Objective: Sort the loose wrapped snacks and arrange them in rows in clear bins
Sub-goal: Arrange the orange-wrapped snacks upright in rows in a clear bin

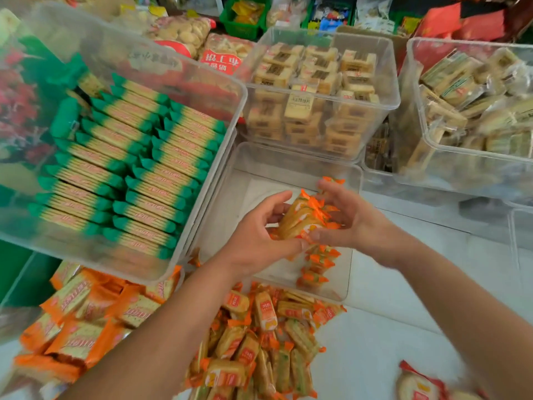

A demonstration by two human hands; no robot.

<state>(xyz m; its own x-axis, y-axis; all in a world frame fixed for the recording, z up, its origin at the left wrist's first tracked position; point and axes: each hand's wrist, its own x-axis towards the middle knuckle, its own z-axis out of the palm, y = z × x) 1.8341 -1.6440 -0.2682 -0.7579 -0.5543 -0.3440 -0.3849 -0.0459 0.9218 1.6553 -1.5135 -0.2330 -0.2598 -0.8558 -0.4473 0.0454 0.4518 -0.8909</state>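
1. Hands together at centre: left hand (pixel 259 232) and right hand (pixel 352 223) both curl round one bunch of orange-wrapped snacks (pixel 302 217).
2. The bunch sits above the clear bin (pixel 288 160); a short row (pixel 317 267) lies inside, toward 5 o'clock.
3. Loose pile (pixel 259 342) waits at 6 o'clock, outside the bin.
4. Green-wrapped crackers (pixel 129 168) fill the bin at 9 o'clock.

A bunch of orange-wrapped snacks (pixel 305 217) is held on edge above the clear bin (pixel 291 157); a short row (pixel 315 267) stands inside it, and a loose pile (pixel 259 342) lies just outside its near wall.
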